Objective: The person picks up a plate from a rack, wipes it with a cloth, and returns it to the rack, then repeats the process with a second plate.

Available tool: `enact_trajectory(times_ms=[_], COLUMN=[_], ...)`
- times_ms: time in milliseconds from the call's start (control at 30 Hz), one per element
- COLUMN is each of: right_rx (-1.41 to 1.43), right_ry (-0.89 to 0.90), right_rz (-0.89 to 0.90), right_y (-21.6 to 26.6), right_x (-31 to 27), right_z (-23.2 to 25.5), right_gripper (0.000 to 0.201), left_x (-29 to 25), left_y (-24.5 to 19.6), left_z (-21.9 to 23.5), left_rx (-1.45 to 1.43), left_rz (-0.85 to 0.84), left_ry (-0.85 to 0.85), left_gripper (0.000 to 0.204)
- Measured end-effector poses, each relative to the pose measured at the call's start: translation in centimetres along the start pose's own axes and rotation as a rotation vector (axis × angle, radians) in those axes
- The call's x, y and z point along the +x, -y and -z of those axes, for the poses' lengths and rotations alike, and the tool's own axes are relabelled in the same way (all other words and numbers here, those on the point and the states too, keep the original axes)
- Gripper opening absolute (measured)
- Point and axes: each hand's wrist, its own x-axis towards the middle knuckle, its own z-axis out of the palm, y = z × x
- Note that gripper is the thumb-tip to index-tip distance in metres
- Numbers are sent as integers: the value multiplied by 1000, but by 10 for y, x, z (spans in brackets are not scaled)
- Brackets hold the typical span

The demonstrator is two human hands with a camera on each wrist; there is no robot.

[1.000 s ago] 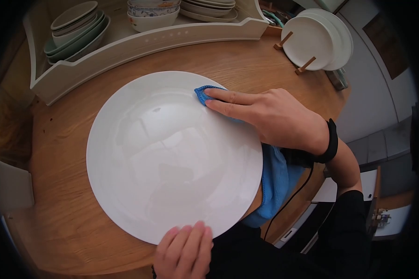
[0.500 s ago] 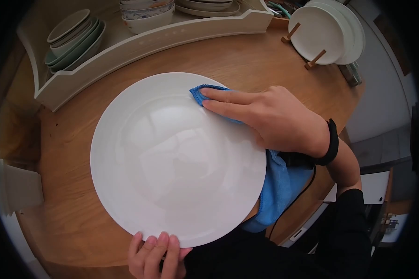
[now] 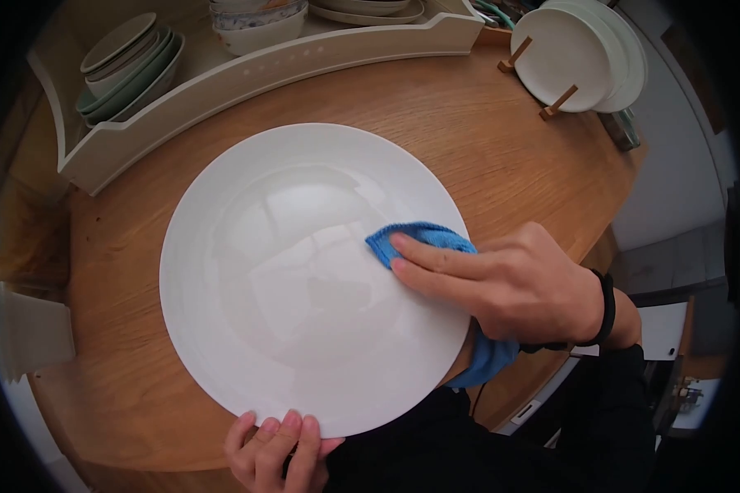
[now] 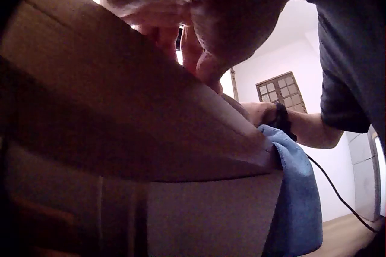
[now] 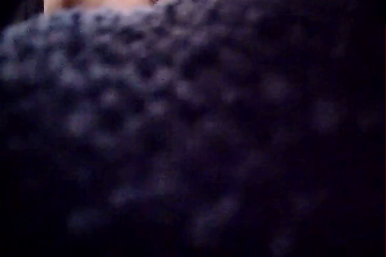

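A big round white plate (image 3: pixel 304 329) lies face up on the wooden table (image 3: pixel 123 312), near its front edge. My right hand (image 3: pixel 534 287) holds a blue cloth (image 3: pixel 423 234), its index and middle fingers pressing it onto the plate's right side. More blue cloth (image 4: pixel 298 191) hangs over the table edge below that hand. At the plate's near rim, my left hand (image 3: pixel 275 456) grips with its fingertips over the edge and its thumb beside it. Blurred dark cloth (image 5: pixel 181 118) fills most of the right wrist view.
A cream shelf tray (image 3: pixel 304 74) along the back carries stacked bowls (image 3: pixel 259 37) and dishes (image 3: pixel 131 66). White plates (image 3: pixel 563 62) stand in a wooden rack at the back right. A pale container (image 3: pixel 37 329) is at the left. A black cable (image 4: pixel 341 194) hangs beyond the table edge.
My right hand has drawn the cloth from the plate's upper right rim down towards its right middle. My left hand has shifted left along the near rim.
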Motion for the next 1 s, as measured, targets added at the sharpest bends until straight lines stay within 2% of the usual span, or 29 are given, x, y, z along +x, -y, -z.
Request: enact_trajectory(times_ms=[200,333,400,433,500,533,600,633,700,800,933,1000], right_rx=[34,26,46,169,194,223,240,267,293,267,270,256], right_ry=[77,111,150,154,136,109,148,125,102,160,135,141], right_rz=[5,19,62,110,125,141,169,189,211,233,261,265], right_y=[24,45,55,57,69,73,76,78,83,86,86,86], right_x=[-8,-8,-9,-5,-1,1,9,15,27,39,45,48], right_z=[4,6,6,5,0,-2,-4,-6,-8,-8,-12,-8], right_gripper=[56,50,47,45,45,45,46,46,46,46,45,43], left_x=[-5,-10,-18,-23,-22,-21,-18,-16,-12,-15,-16,-17], left_y=[5,16,30,32,29,28,25,23,20,21,24,24], left_z=[-2,-6,-21,-20,-14,-15,-17,-14,-4,-10,-9,-13], left_rx=[-62,-88,69,63,41,38,44,42,-70,-43,-54,-49], left_rz=[3,-14,-215,-209,-207,-204,-148,-147,-86,-102,-102,-123], left_ry=[0,-3,-142,-149,-37,-43,-105,-111,1,-55,-37,-92], left_gripper=[23,21,28,28,16,16,34,34,18,16,15,19])
